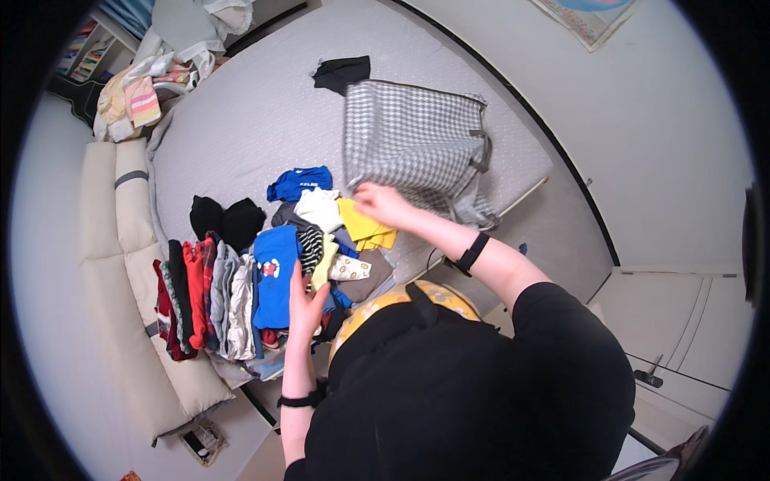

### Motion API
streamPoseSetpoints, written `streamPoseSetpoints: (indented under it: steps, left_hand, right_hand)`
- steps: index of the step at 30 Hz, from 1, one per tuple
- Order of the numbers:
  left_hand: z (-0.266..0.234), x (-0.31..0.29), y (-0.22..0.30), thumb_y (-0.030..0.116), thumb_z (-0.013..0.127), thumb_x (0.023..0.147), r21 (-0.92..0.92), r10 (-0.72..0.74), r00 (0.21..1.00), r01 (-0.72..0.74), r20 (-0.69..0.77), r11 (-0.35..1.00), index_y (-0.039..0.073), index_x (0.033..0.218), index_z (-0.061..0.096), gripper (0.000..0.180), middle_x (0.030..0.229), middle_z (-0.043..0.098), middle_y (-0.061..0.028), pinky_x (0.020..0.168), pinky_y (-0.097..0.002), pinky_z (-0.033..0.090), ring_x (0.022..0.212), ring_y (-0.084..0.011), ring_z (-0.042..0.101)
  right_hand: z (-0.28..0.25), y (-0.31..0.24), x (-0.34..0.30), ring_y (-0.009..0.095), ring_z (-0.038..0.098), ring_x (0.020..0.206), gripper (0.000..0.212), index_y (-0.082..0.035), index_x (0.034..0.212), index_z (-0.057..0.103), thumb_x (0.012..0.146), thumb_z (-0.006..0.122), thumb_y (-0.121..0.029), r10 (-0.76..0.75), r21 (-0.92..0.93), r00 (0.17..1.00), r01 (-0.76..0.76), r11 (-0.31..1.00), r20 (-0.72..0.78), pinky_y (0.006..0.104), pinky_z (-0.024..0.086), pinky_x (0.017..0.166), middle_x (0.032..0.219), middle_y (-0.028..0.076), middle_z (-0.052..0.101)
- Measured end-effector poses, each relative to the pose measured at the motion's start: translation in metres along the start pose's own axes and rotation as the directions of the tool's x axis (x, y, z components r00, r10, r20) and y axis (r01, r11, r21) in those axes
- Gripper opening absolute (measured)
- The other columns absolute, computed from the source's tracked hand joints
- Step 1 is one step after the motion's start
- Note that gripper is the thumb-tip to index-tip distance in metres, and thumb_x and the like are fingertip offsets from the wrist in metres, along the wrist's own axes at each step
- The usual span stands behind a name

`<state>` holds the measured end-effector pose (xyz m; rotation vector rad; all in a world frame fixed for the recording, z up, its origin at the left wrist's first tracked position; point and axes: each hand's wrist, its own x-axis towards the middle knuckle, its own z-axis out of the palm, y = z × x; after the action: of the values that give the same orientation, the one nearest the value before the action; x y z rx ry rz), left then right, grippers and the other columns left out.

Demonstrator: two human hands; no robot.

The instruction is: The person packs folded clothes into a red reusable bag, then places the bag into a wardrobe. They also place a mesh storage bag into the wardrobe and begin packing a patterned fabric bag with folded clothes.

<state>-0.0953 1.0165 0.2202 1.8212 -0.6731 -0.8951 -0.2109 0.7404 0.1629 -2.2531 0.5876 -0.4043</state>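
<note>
From where I stand, the person leans over the edge of the bed [233, 132], both bare arms stretched forward over a heap of clothes. The left forearm rises almost straight up, a black band [300, 399] round it near the wrist. The left hand [306, 311] is upright and spread, a long finger pointing away from the body along the right edge of the blue shirt [275, 276]; it isn't clenched, though I can't tell whether it presses on the fabric.

The right arm slants in from the right, with another black band [472, 252] on the forearm. The right hand [385, 205] is palm down, fingers pointing left, at the upper edge of the yellow cloth [367, 230]. Its fingertips are blurred, so I can't tell if they pinch anything.

The blue shirt lies folded at the right end of a row of folded clothes [194, 297], a small cartoon figure on its front. The yellow cloth is in the looser heap to its right, beside a white cloth [318, 210]. Above that, a darker blue garment [298, 186] carries a short line of white lettering. Beyond the right hand stands a checked bag [413, 132].
</note>
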Motion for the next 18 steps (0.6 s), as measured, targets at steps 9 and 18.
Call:
streamPoseSetpoints:
  steps: [9,18]
  left_hand:
    - [-0.006,0.053,0.000,0.003,0.054,0.090,0.011,0.293,0.920,-0.300,-0.261,0.954,-0.002,0.125,0.056,0.035,0.115,0.065,-0.0152,0.096,-0.0324,0.044,0.107,-0.0212,0.060]
    - [-0.088,0.051,-0.002,0.022,0.057,0.097,-0.588,-0.019,0.895,-0.276,-0.445,0.760,-0.004,0.117,0.058,0.032,0.112,0.063,-0.0083,0.089,-0.0320,0.045,0.099,-0.0170,0.059]
  right_hand:
    - [0.012,-0.144,-0.018,0.034,0.054,0.117,0.041,0.001,0.124,0.056,0.089,0.061,-0.020,-0.551,0.282,0.797,0.485,0.828,0.247,0.0399,0.043,0.100,0.126,0.020,0.055]
    - [0.027,-0.006,-0.006,0.035,0.038,0.132,0.092,0.004,0.143,0.031,0.076,0.075,-0.042,0.439,0.205,0.882,-0.404,0.892,-0.172,0.0440,0.033,0.109,0.143,0.023,0.036]
